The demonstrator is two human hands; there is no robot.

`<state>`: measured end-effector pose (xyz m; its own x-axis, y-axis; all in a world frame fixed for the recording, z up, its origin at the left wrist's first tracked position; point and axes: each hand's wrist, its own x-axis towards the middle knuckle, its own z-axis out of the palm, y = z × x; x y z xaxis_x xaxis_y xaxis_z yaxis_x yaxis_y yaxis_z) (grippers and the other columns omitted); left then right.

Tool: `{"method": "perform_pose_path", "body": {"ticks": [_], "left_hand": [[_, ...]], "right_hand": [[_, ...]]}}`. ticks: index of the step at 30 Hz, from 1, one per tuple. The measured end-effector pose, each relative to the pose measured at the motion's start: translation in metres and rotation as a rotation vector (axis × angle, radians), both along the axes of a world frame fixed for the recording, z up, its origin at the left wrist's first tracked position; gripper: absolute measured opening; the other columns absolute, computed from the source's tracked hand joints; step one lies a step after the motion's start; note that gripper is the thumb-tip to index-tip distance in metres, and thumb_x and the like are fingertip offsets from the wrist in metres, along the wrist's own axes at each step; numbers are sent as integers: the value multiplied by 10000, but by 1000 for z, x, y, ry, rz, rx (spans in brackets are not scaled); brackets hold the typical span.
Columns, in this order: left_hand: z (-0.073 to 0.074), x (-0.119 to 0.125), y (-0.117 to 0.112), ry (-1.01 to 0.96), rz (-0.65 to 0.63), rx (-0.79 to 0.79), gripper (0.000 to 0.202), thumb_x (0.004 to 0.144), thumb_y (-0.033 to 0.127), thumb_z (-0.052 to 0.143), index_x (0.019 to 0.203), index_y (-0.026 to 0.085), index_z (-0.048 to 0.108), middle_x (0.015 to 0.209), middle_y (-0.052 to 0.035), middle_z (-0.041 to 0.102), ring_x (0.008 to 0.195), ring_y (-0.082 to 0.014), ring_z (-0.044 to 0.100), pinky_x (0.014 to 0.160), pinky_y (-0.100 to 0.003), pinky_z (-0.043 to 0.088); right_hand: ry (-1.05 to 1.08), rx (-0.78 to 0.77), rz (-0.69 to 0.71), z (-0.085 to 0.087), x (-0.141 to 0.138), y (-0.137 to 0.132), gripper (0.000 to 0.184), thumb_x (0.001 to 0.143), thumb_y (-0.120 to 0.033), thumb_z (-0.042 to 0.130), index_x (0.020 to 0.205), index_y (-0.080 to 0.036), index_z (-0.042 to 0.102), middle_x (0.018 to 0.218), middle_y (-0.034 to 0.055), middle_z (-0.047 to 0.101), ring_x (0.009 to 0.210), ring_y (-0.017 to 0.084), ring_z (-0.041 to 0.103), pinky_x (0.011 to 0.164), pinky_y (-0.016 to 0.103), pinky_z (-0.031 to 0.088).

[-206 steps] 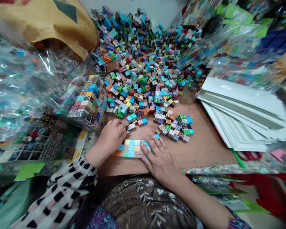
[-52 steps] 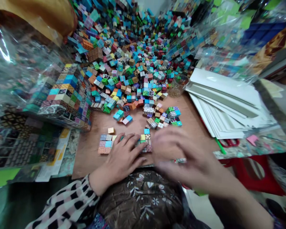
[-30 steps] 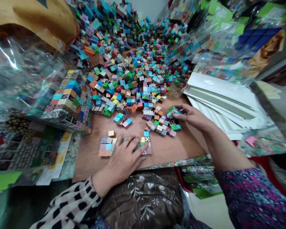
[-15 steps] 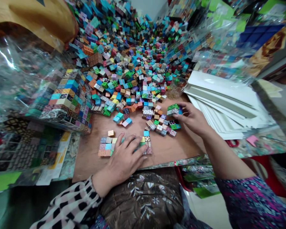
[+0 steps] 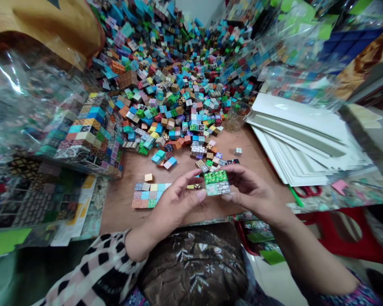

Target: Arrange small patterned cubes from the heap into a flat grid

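Between both hands, just above the table's near edge, is a small cluster of green and white patterned cubes (image 5: 216,183). My left hand (image 5: 175,204) pinches its left side with thumb and fingers. My right hand (image 5: 252,191) grips its right side. A flat mat of joined coloured cubes (image 5: 148,194) lies on the wooden table (image 5: 127,212) just left of my left hand. One loose tan cube (image 5: 148,177) sits behind the mat. A small group of loose cubes (image 5: 210,159) lies behind the held cluster.
A huge heap of coloured cubes (image 5: 178,76) fills the back of the table. A bagged block of cubes (image 5: 89,131) stands at left. A stack of white boards (image 5: 306,136) lies at right, with a small glass (image 5: 236,117) beside it. Clear plastic bags crowd both sides.
My right hand has carried the green cube cluster from the loose group back toward me. My left hand has lifted off the flat mat and taken hold of the cluster's other side.
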<state>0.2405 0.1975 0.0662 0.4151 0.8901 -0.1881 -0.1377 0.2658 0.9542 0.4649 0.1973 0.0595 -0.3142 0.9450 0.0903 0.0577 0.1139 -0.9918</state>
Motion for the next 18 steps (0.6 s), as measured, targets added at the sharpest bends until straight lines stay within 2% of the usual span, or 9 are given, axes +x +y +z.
{"method": "perform_pose_path", "body": {"ticks": [2, 5, 9, 12, 13, 15, 18], "left_hand": [[2, 5, 1, -149, 36, -202, 462, 805, 365, 725, 1224, 216, 603, 1204, -91, 635, 975, -180, 648, 792, -328, 561], [1, 8, 0, -228, 87, -369, 388, 741, 317, 783, 1082, 178, 662, 1077, -76, 690, 859, -154, 656, 741, -305, 548], [0, 8, -3, -224, 145, -428, 370, 673, 267, 827, 995, 144, 691, 937, -58, 714, 761, -131, 648, 694, -279, 531], [2, 4, -1, -224, 178, -420, 378, 649, 261, 843, 977, 139, 699, 846, -33, 706, 717, -120, 641, 662, -266, 539], [3, 1, 1, -225, 187, -415, 381, 649, 266, 845, 978, 139, 700, 837, -28, 704, 716, -118, 642, 660, -266, 546], [5, -5, 4, -233, 217, -402, 382, 656, 280, 844, 981, 145, 698, 851, -25, 706, 730, -118, 649, 665, -263, 558], [5, -16, 9, -234, 270, -367, 371, 688, 285, 822, 1011, 162, 688, 904, -26, 715, 791, -120, 664, 704, -253, 569]], "right_hand": [[-34, 49, 31, 0, -9, -6, 417, 855, -331, 707, 1246, -340, 562, 1242, 43, 599, 1124, 237, 585, 987, 456, 492], [-100, 97, 32, 1, -18, -11, 390, 861, -319, 698, 1231, -323, 575, 1212, 47, 611, 1137, 245, 583, 993, 467, 485], [-32, 10, 25, -4, -22, -16, 395, 842, -341, 713, 1209, -307, 573, 1131, 46, 644, 1050, 224, 628, 902, 416, 541], [79, -81, -52, -13, -18, -16, 423, 837, -372, 709, 1224, -318, 549, 1082, 33, 659, 990, 205, 643, 852, 384, 562], [45, -74, -98, -16, -15, -15, 425, 841, -368, 700, 1233, -315, 545, 1088, 37, 657, 997, 210, 638, 867, 396, 556], [-152, 13, -163, -20, -10, -14, 415, 849, -331, 679, 1243, -297, 552, 1146, 62, 641, 1066, 242, 610, 933, 451, 523], [-500, 207, -96, -24, -6, -14, 373, 872, -237, 610, 1242, -263, 569, 1185, 104, 609, 1121, 291, 569, 974, 521, 484]]}}
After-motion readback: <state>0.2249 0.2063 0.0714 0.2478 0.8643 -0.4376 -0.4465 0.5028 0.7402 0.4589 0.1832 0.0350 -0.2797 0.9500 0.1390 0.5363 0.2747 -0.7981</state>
